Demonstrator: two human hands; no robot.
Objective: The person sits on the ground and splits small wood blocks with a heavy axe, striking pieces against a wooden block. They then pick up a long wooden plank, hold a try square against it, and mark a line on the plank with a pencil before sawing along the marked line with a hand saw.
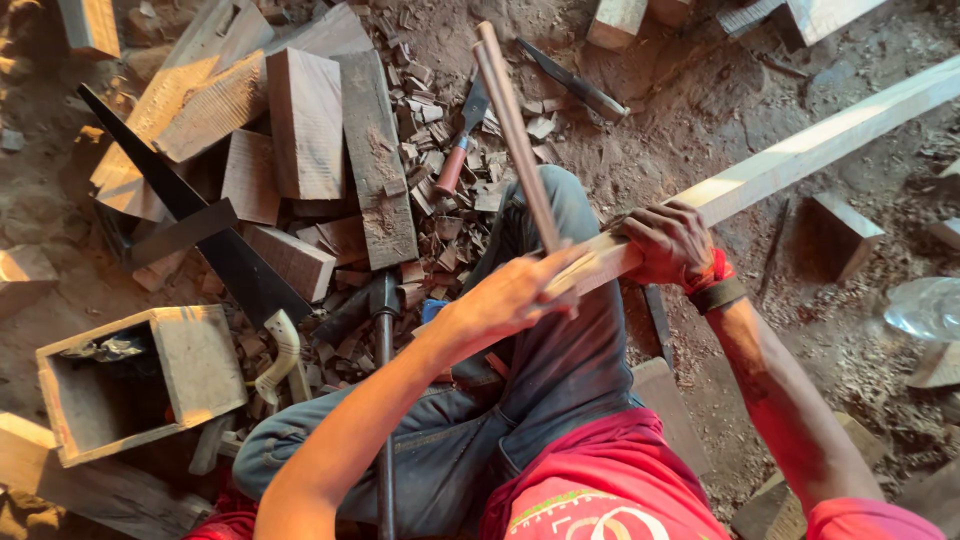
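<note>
Grip, right hand [668, 240]: closed over the near end of a long pale wooden batten [800, 150], fingers wrapped across its top face
Grip, left hand [510, 295]: closed on the lower end of a slim reddish-brown stick [512, 130], which slants up and away from the hand
Batten position: runs diagonally from the raised knee to the upper right, its near end resting on the blue-trousered leg [570, 350]
Stick position: lower end meets the batten just beside the right hand; whether it touches cannot be told
Wrist: red and dark bands [712, 283] on the right forearm
Left of the leg: handsaw [210, 235] with dark blade and pale handle, lying on the earth floor [680, 110]
Near the saw: open wooden box [150, 385], on its side
Behind the stick: chisel with red handle [460, 140], among a heap of small wood chips [430, 200]
Upper left: stack of cut planks and blocks [300, 120]
Beside the knee: long dark-handled tool [384, 400], lying alongside the leg
Right of the batten: single wooden block [840, 235], well apart from the hands
</note>
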